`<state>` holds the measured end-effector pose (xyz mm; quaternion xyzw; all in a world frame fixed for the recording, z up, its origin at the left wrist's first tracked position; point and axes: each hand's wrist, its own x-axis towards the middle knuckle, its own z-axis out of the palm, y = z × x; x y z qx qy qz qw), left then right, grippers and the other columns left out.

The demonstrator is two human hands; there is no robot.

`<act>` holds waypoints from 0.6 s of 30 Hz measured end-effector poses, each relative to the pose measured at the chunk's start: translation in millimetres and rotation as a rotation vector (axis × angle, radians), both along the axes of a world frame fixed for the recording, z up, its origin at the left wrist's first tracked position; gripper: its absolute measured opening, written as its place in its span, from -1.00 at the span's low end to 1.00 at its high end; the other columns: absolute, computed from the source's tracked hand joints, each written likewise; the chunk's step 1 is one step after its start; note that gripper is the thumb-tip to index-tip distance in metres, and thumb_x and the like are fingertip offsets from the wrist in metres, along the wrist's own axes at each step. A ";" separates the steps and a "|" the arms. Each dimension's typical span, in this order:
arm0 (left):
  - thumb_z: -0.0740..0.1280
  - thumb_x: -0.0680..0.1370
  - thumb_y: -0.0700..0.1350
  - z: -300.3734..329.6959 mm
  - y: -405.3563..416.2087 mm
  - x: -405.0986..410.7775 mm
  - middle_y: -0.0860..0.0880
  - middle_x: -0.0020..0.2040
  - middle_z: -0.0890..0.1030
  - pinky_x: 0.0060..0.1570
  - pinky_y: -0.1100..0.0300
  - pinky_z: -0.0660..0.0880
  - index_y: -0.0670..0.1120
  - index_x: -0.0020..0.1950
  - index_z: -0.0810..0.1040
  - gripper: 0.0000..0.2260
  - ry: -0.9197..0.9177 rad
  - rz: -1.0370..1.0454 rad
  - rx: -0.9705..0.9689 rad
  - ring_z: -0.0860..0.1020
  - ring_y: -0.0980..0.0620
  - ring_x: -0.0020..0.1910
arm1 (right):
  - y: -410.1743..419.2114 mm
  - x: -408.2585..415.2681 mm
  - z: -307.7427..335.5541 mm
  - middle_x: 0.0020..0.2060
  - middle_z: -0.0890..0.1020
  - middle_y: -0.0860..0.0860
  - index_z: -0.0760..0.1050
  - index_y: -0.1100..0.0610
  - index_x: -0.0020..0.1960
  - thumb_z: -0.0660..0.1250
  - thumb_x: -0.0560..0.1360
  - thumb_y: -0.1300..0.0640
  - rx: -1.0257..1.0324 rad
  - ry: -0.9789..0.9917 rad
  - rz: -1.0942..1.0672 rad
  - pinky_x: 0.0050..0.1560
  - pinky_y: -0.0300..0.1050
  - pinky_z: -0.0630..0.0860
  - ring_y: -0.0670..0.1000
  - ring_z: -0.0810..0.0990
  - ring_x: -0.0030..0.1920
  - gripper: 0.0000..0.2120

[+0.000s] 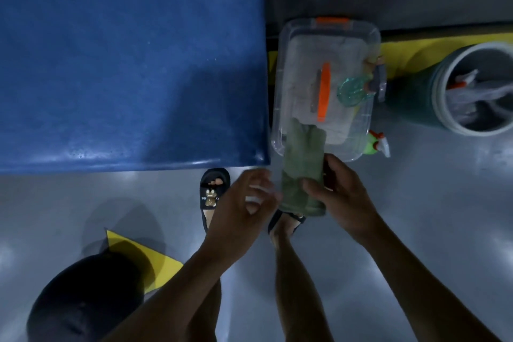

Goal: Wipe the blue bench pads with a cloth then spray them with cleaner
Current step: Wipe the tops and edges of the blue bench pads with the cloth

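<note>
A wide blue bench pad (130, 64) fills the upper left. My right hand (341, 191) grips a folded green cloth (302, 164), held upright over the near end of a clear plastic box. My left hand (244, 203) hovers just left of the cloth with its fingers spread and loosely curled, blurred, holding nothing. A green spray bottle (373, 144) with a white nozzle stands on the floor beside the box's right near corner. A second, teal spray bottle (351, 90) lies on the box lid.
The clear plastic box (283, 58) with orange handle and latches sits right of the pad. A green bucket (422, 97) holding tools stands at right. My sandalled feet (213, 191) are on the grey floor. A dark round object (86, 300) and a yellow floor patch (138, 255) lie lower left.
</note>
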<state>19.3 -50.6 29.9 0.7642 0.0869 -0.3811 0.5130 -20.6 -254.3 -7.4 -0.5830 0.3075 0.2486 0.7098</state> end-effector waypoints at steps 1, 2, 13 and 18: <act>0.40 0.52 0.01 5.5 -6.9 2.0 0.16 0.04 0.63 -0.07 0.31 0.57 0.05 0.22 0.51 -0.71 0.033 0.064 -0.065 0.62 0.19 0.06 | 0.2 -4.6 11.8 0.12 0.69 0.06 0.48 0.15 0.32 0.39 0.51 0.38 -0.003 -0.038 0.027 0.05 -0.05 0.64 0.05 0.67 0.14 -0.59; 0.38 0.52 0.03 9.3 -13.2 3.7 0.14 0.06 0.64 -0.07 0.29 0.57 0.00 0.24 0.50 -0.69 0.069 0.105 -0.138 0.63 0.16 0.07 | 0.9 -8.1 22.1 0.14 0.68 0.08 0.45 0.16 0.35 0.38 0.51 0.40 0.006 -0.068 0.048 0.07 -0.04 0.64 0.07 0.67 0.16 -0.55; 0.24 0.60 0.04 21.4 -9.7 -9.7 0.04 -0.18 0.64 -0.14 0.03 0.56 0.03 -0.06 0.56 -0.85 0.008 -0.072 -0.099 0.62 0.04 -0.16 | 24.2 -7.3 56.4 0.06 0.72 0.10 0.61 0.09 0.18 0.48 0.46 -0.11 0.087 0.144 -0.118 0.20 0.27 0.58 0.13 0.69 0.10 -0.61; 0.28 0.63 -0.07 23.8 10.8 -22.7 0.12 -0.25 0.61 -0.27 0.16 0.50 0.02 -0.14 0.53 -0.85 -0.087 -0.080 0.074 0.59 0.12 -0.28 | 45.6 -12.4 47.1 0.00 0.72 0.13 0.62 0.13 0.13 0.50 0.49 0.11 0.107 0.159 -0.081 -0.02 0.01 0.61 0.17 0.70 0.06 -0.76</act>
